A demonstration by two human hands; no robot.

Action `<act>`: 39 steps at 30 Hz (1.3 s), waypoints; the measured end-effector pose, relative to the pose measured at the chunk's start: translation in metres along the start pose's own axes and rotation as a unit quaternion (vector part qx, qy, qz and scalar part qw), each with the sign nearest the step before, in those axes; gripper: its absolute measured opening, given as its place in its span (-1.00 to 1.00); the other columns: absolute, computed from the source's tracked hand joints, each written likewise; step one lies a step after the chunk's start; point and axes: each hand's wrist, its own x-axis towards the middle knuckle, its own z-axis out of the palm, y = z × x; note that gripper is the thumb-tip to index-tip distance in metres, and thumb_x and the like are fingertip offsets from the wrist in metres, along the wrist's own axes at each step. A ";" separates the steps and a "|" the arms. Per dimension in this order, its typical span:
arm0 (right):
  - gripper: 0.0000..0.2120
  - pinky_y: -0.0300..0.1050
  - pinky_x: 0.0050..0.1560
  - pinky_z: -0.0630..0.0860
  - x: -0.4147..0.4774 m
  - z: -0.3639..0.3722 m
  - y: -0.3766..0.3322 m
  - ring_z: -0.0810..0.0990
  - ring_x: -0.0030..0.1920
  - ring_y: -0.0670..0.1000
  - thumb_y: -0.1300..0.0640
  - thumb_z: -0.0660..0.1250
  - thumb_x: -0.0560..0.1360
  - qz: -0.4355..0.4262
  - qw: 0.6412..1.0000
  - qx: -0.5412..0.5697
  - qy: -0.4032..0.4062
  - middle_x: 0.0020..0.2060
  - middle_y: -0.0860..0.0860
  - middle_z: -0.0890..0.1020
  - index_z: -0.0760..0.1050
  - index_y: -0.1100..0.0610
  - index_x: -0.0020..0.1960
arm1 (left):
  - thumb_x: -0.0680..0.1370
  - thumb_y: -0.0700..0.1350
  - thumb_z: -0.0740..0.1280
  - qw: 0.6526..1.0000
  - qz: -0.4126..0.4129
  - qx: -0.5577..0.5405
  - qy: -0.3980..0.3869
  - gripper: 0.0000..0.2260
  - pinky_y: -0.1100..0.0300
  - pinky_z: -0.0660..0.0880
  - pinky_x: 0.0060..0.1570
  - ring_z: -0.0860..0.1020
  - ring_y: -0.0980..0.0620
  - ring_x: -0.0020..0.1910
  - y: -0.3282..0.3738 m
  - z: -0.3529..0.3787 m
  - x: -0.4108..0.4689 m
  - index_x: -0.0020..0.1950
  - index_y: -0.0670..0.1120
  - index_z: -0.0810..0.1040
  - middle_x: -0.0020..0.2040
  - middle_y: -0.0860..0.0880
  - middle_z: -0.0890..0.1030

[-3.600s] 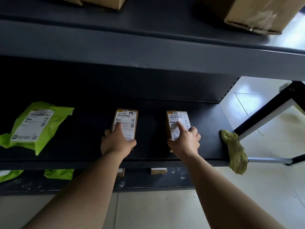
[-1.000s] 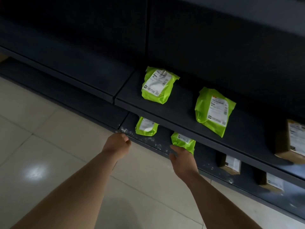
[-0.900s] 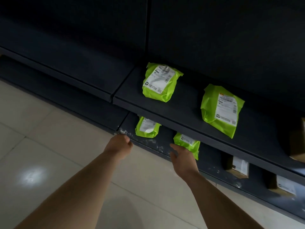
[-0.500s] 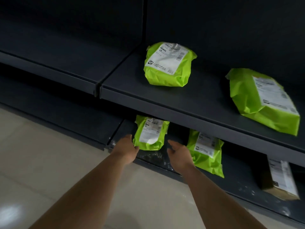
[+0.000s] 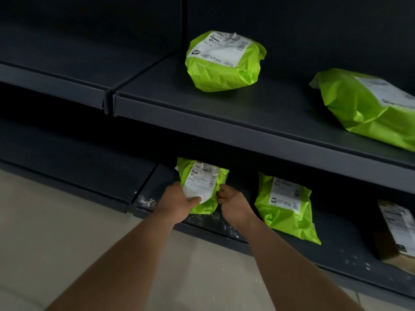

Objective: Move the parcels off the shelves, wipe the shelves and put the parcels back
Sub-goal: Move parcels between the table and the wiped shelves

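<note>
Nearest me, below the small green parcel [image 5: 202,182], is the pale floor [image 5: 56,232]. My left hand [image 5: 177,203] grips that parcel's left edge, thumb curled over its white label. My right hand [image 5: 233,205] pinches its right edge with curled fingers. The parcel sits at the front of the bottom shelf [image 5: 224,230], label up. White specks [image 5: 146,200] lie on the shelf just left of the parcel and in front of it. To its right on the same shelf lies a second green parcel [image 5: 285,209], and farther right a brown box [image 5: 397,230]. Above it runs the upper shelf [image 5: 247,122], with a round green parcel [image 5: 222,61] above and behind it and a large green parcel [image 5: 368,108] up to its right.
</note>
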 end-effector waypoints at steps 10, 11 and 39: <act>-0.62 -0.13 0.25 0.39 -0.033 -0.040 0.001 0.47 0.25 0.14 0.15 0.20 0.58 -0.026 0.940 -0.268 0.209 0.25 0.13 0.48 0.41 0.11 0.39 | 0.43 -0.05 0.48 0.999 -0.005 0.003 0.048 -0.52 0.07 0.48 0.05 0.53 -0.18 0.12 0.006 0.011 -0.007 0.24 -0.23 0.45 0.19 -0.21 0.51; -0.61 -0.08 0.30 0.33 -0.034 -0.050 0.005 0.42 0.29 0.18 0.09 0.20 0.59 -0.007 0.923 -0.297 0.244 0.28 0.16 0.43 0.39 0.11 0.40 | 0.43 -0.03 0.48 0.999 -0.002 -0.012 0.043 -0.51 0.03 0.49 0.10 0.53 -0.17 0.12 0.008 0.012 -0.008 0.25 -0.22 0.46 0.19 -0.20 0.51; -0.56 0.03 0.20 0.48 -0.085 -0.131 0.039 0.47 0.09 0.21 0.21 0.27 0.54 0.156 0.925 -0.228 0.259 0.18 0.07 0.27 0.45 -0.16 0.35 | 0.56 -0.10 0.33 0.999 -0.027 0.030 0.012 -0.71 0.13 0.34 -0.09 0.53 -0.23 0.13 0.056 0.033 -0.042 0.16 -0.27 0.44 0.14 -0.23 0.57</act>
